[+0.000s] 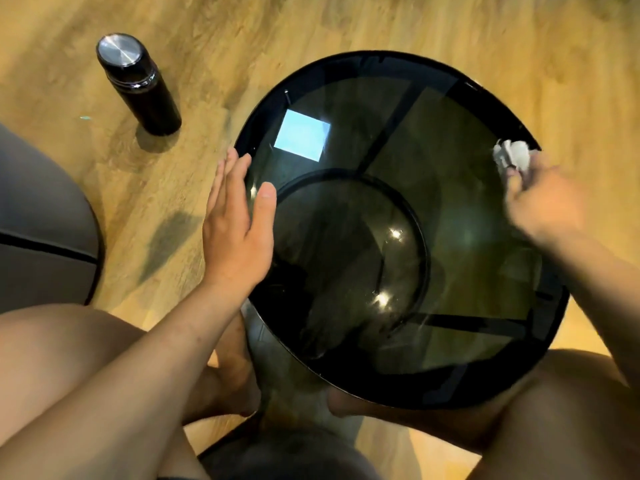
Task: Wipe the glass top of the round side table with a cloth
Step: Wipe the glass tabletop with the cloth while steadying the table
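Note:
The round side table's dark smoked glass top (433, 140) fills the middle of the view, with a black rim and black frame bars showing through it. My left hand (235, 220) rests flat at the table's left edge, fingers apart, holding nothing. My right hand (540, 202) is blurred at the right side of the glass. It grips a crumpled white cloth (512, 155), which sits on the glass close to the far right rim.
A black flask with a steel lid (138, 84) stands on the wooden floor (173, 188) to the table's left. A grey cushioned seat (38, 216) is at the far left. My bare knees and feet lie under and beside the table's near edge.

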`<state>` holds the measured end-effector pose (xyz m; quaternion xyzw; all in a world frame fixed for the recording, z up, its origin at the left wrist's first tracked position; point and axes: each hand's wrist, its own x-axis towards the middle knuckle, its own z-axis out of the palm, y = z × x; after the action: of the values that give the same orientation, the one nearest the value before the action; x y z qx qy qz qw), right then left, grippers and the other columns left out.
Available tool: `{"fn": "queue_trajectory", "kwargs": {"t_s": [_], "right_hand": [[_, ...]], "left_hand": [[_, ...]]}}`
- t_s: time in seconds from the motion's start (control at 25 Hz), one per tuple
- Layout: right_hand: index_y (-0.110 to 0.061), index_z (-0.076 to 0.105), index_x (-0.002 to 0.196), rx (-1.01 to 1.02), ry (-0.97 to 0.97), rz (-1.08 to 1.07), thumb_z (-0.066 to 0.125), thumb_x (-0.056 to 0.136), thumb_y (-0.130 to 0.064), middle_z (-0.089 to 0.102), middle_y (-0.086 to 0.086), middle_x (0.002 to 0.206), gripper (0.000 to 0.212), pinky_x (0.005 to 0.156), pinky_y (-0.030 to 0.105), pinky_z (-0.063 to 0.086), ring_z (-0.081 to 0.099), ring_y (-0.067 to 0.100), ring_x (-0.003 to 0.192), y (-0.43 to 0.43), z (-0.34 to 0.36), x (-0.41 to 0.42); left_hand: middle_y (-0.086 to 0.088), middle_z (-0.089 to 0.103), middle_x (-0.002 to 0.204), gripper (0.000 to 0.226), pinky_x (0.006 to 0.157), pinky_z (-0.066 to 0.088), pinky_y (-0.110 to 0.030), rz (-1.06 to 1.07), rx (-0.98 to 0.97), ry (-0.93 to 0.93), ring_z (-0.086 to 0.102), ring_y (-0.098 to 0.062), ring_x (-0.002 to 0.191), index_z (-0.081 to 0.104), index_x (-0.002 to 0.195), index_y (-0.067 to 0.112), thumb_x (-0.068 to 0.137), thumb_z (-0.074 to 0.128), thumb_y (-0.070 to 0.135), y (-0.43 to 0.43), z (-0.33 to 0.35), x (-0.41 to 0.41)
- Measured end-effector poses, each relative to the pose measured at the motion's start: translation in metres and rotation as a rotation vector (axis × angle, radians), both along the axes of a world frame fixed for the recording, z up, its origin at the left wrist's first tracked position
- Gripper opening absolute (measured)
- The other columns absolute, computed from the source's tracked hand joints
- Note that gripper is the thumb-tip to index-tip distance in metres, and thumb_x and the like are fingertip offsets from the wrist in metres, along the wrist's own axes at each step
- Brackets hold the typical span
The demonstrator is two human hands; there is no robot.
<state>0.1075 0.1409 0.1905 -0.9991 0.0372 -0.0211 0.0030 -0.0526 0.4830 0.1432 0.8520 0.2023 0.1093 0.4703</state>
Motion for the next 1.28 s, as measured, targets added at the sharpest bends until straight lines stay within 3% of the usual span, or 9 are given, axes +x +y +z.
{"fn": "queue_trajectory", "kwargs": {"t_s": [0.24,0.36,0.44,0.64,0.76,0.84,0.96,1.12,1.28], "right_hand": [[-0.023,0.057,0.122,0.240,0.070,0.636,0.051,0.089,-0.044,0.062,0.006,0.087,0.039,0.053,0.030,0.042,0.063,0.027,0.065,0.173,-0.003,-0.199],[-0.022,0.058,0.125,0.261,0.212,0.856,0.052,0.088,-0.045,0.062,0.007,0.087,0.044,0.055,0.034,0.048,0.062,0.027,0.068,0.168,0.003,-0.221],[-0.026,0.057,0.127,0.196,0.151,0.848,0.049,0.088,-0.045,0.060,0.008,0.090,0.044,0.056,0.038,0.052,0.063,0.030,0.074,0.126,0.001,-0.192],[-0.025,0.045,0.130,0.035,-0.049,0.347,0.039,0.094,-0.040,0.056,0.019,0.105,0.039,0.068,0.042,0.048,0.060,0.042,0.088,-0.003,-0.008,-0.067],[-0.017,0.045,0.120,-0.036,-0.003,-0.012,0.036,0.094,-0.039,0.057,0.031,0.104,0.036,0.077,0.050,0.050,0.057,0.049,0.093,-0.057,0.000,-0.018],[-0.012,0.048,0.118,0.006,0.005,-0.111,0.037,0.093,-0.039,0.060,0.032,0.105,0.039,0.078,0.049,0.049,0.057,0.050,0.095,-0.044,-0.001,-0.020],[-0.012,0.053,0.118,0.069,-0.052,0.066,0.043,0.096,-0.039,0.063,0.022,0.100,0.036,0.067,0.040,0.045,0.062,0.043,0.088,0.029,-0.002,-0.079],[-0.026,0.057,0.115,0.220,0.023,0.565,0.055,0.085,-0.043,0.059,0.003,0.084,0.035,0.050,0.031,0.045,0.061,0.026,0.062,0.153,-0.002,-0.224],[-0.029,0.059,0.120,0.227,0.109,0.725,0.052,0.082,-0.044,0.060,0.002,0.086,0.042,0.049,0.032,0.046,0.060,0.024,0.064,0.118,0.000,-0.226]], "left_hand": [[-0.002,0.022,0.164,0.060,0.123,0.013,-0.040,0.019,-0.031,0.001,0.016,-0.015,0.151,0.032,0.152,0.018,0.098,0.029,0.042,-0.001,0.006,0.000],[-0.002,0.021,0.164,0.059,0.123,0.013,-0.040,0.003,-0.023,0.002,0.016,-0.014,0.151,0.030,0.152,0.019,0.098,0.028,0.044,-0.002,0.006,-0.002],[0.000,0.019,0.165,0.058,0.124,0.012,-0.040,0.009,0.012,0.027,0.014,-0.013,0.151,0.029,0.153,0.021,0.099,0.027,0.044,-0.001,0.004,-0.002],[0.002,0.018,0.165,0.057,0.124,0.010,-0.037,0.016,0.024,0.048,0.013,-0.012,0.151,0.029,0.153,0.022,0.100,0.027,0.043,-0.002,0.004,0.000],[0.002,0.019,0.165,0.056,0.123,0.010,-0.034,0.029,0.001,0.020,0.014,-0.013,0.151,0.030,0.153,0.021,0.100,0.029,0.041,-0.001,0.004,0.001],[0.001,0.020,0.165,0.056,0.122,0.012,-0.032,0.043,-0.002,0.013,0.015,-0.013,0.151,0.030,0.152,0.021,0.101,0.030,0.041,-0.001,0.003,0.003],[0.002,0.021,0.164,0.057,0.121,0.012,-0.032,0.039,0.002,0.011,0.016,-0.012,0.151,0.031,0.152,0.022,0.100,0.028,0.044,-0.001,0.001,0.003],[0.001,0.021,0.165,0.059,0.123,0.013,-0.036,0.031,0.024,0.027,0.015,-0.012,0.151,0.031,0.152,0.022,0.098,0.027,0.046,-0.001,0.002,0.002],[0.001,0.021,0.165,0.060,0.123,0.012,-0.037,0.019,0.050,0.031,0.015,-0.014,0.151,0.031,0.152,0.022,0.097,0.026,0.047,-0.004,0.001,0.000]]}}
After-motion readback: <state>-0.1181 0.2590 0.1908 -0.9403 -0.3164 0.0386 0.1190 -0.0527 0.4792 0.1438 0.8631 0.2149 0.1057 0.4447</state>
